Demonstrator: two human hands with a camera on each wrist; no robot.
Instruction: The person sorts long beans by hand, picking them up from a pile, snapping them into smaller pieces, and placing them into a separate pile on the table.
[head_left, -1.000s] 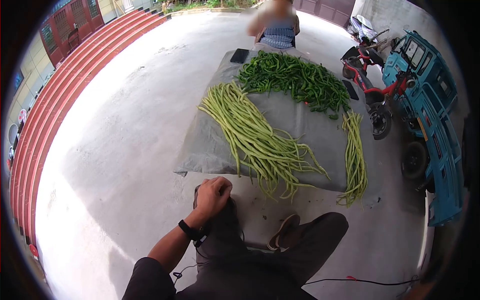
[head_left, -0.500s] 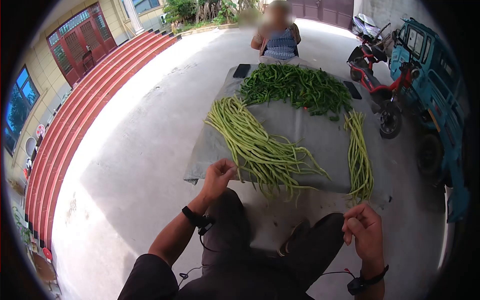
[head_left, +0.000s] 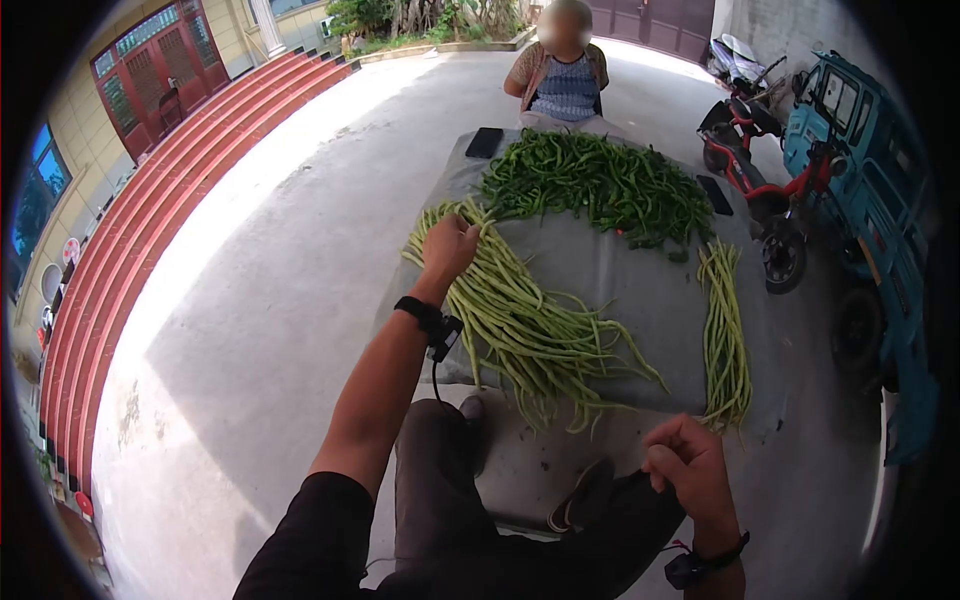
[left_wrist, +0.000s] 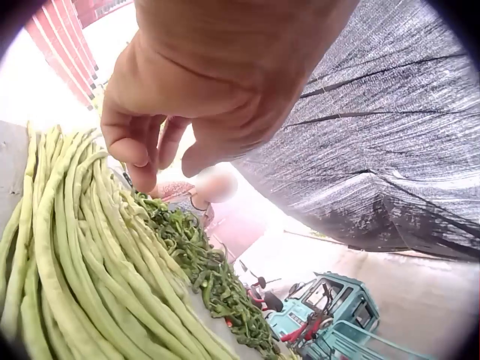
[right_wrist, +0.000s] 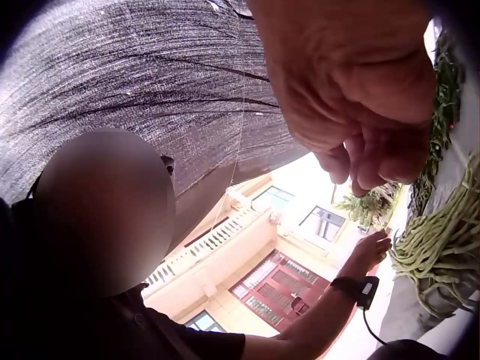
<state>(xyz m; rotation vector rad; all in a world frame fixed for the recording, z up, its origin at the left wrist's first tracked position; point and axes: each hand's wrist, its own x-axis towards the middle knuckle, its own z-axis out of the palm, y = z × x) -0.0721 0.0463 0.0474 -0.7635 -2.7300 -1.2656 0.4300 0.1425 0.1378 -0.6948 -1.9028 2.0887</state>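
Observation:
A large heap of long green beans [head_left: 510, 300] lies on a grey-covered table [head_left: 645, 275], its tail ends hanging over the near edge. My left hand [head_left: 450, 247] is over the heap's upper left end. In the left wrist view, that hand's fingers [left_wrist: 129, 152] are loosely bent, with a gap to the thumb and no bean between them. Near the table's front right, above my knee, my right hand [head_left: 692, 465] hangs in the air with loosely curled fingers and holds nothing. A smaller bundle of long beans [head_left: 724, 335] lies beyond it along the right edge.
Green peppers [head_left: 600, 185] are piled across the far half. One phone [head_left: 485, 143] lies at the far left corner, another [head_left: 715, 195] on the right. A person [head_left: 565, 80] sits opposite. A red scooter [head_left: 750, 170] and blue three-wheeler [head_left: 850, 150] stand to the right.
My left hand has gone from my knee forward to the beans' upper end. My right hand has come into view from below and moved slightly left. The head view has tilted up.

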